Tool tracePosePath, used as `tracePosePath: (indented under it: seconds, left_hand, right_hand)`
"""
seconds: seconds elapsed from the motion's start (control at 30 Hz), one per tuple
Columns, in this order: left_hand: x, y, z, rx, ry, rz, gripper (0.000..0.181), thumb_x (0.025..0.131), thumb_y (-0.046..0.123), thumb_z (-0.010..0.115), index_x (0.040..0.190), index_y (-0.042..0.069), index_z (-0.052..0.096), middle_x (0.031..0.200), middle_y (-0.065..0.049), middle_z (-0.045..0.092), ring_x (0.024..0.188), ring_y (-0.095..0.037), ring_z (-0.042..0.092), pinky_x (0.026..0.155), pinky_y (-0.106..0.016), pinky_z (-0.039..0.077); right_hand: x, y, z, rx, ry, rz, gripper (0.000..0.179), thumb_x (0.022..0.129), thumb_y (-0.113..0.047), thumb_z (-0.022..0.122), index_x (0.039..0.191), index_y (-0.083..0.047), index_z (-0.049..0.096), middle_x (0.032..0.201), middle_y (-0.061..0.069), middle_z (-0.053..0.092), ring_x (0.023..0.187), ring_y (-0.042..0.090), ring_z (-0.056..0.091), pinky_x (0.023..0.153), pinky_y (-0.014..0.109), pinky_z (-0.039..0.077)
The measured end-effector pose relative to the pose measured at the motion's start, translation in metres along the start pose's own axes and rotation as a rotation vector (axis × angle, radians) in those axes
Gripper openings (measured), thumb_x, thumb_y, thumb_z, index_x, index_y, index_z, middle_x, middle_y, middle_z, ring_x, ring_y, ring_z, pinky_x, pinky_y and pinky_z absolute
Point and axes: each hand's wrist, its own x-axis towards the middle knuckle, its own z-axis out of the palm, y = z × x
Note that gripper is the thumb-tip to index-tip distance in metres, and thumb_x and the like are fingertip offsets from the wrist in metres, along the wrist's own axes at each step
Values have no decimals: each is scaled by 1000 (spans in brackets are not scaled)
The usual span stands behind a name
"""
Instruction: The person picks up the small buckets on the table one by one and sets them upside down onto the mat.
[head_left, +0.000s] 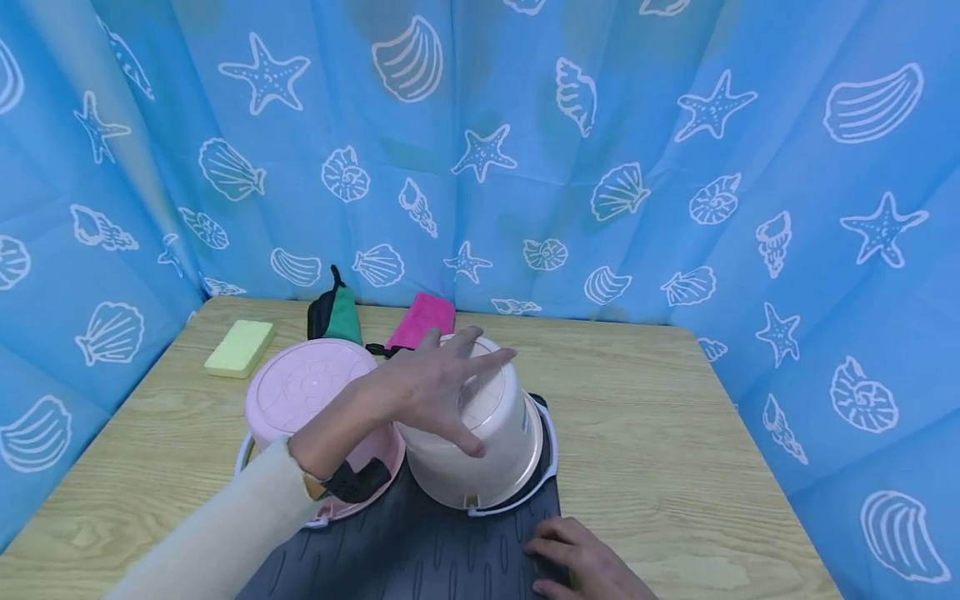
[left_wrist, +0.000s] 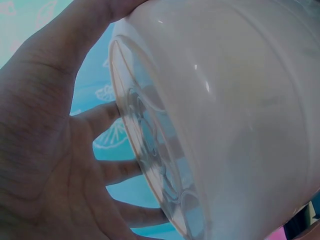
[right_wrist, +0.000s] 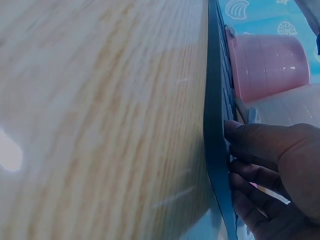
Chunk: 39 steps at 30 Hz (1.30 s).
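Two upturned buckets stand side by side on a dark ridged mat [head_left: 442, 554]: a pink bucket [head_left: 300, 383] on the left and a whitish bucket [head_left: 468, 475] on the right. My left hand [head_left: 427, 392] spreads its fingers across the raised bottom of the whitish bucket. In the left wrist view, the fingertips meet the rim of that bottom, and the thumb lies by the side wall. Down at the mat's right edge [right_wrist: 214, 100], my right hand [head_left: 588, 558] rests its loosely bent fingers on the mat's surface.
Behind the buckets lie a pale yellow sponge [head_left: 240, 348], a green and black cloth item [head_left: 343, 315] and a pink cloth pouch [head_left: 423, 321]. Wooden tabletop [head_left: 645, 433] extends to the right. A blue shell-print curtain [head_left: 480, 125] surrounds the back and sides.
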Motion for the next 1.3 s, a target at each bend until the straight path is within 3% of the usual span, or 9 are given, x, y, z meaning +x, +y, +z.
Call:
tracePosePath:
  seconds: [0.33, 0.67, 0.83, 1.13, 1.3]
  left_hand:
    - [12, 4, 5, -32, -45, -26, 110, 68, 69, 76, 159, 40, 21, 164, -11, 17, 141, -55, 23, 90, -70, 44]
    - [27, 12, 9, -21, -105, -65, 108, 70, 70, 75, 159, 43, 19, 166, -8, 12, 144, -54, 16, 94, -71, 40]
    - [31, 14, 12, -29, -98, -70, 108, 70, 70, 76, 158, 44, 21, 166, -7, 12, 144, -55, 11, 95, -73, 38]
    - [34, 17, 16, 31, -82, -67, 105, 71, 74, 71, 158, 43, 22, 166, -7, 14, 143, -53, 18, 95, -72, 39]
    - [34, 16, 18, 25, -75, -54, 105, 71, 75, 69, 159, 41, 22, 166, -8, 12, 144, -54, 13, 99, -75, 33]
  right_hand:
    - [2, 1, 3, 25, 54, -23, 25, 91, -23, 76, 113, -13, 72, 111, -7, 57, 95, 6, 52, 75, 23, 50]
    - [1, 3, 5, 0, 99, -80, 25, 88, -22, 78, 110, -10, 72, 110, -5, 56, 93, 6, 52, 75, 20, 48]
    - [2, 2, 3, 2, 89, -75, 25, 89, -22, 77, 111, -11, 72, 110, -5, 56, 93, 6, 52, 75, 20, 48]
    - [1, 2, 5, 5, 80, -43, 25, 90, -23, 77, 112, -12, 72, 111, -6, 56, 94, 6, 52, 75, 21, 49]
    - [2, 0, 3, 5, 59, -19, 24, 91, -24, 76, 111, -13, 72, 111, -7, 56, 95, 6, 52, 76, 22, 49]
